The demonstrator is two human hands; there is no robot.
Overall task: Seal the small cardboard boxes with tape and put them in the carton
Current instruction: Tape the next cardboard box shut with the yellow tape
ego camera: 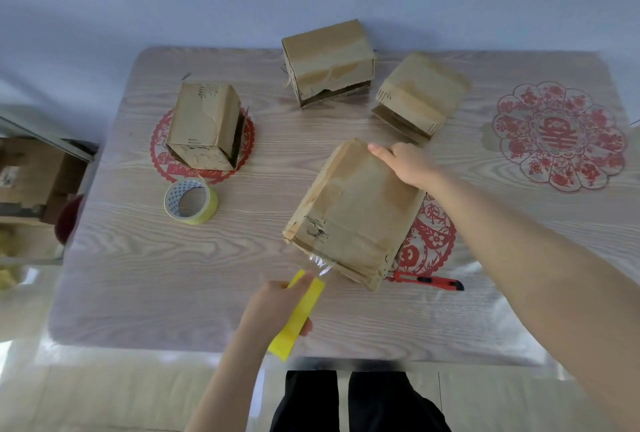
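A small cardboard box (353,213) lies tilted in the middle of the table. My right hand (405,163) holds its far right corner, thumb on the top face. My left hand (277,307) grips a yellow strip of tape (298,317) near the box's near edge, where a shiny bit of clear tape (320,263) shows. Three more small boxes stand further back: one at the left (204,125), one at the back centre (327,61), one at the back right (420,94). A yellow tape roll (190,201) rests left of the held box.
A red utility knife (427,282) lies just right of the held box's near corner. Red paper-cut decorations (561,135) lie under the table's clear cover. Cardboard cartons (31,178) stand on the floor to the left of the table (138,275).
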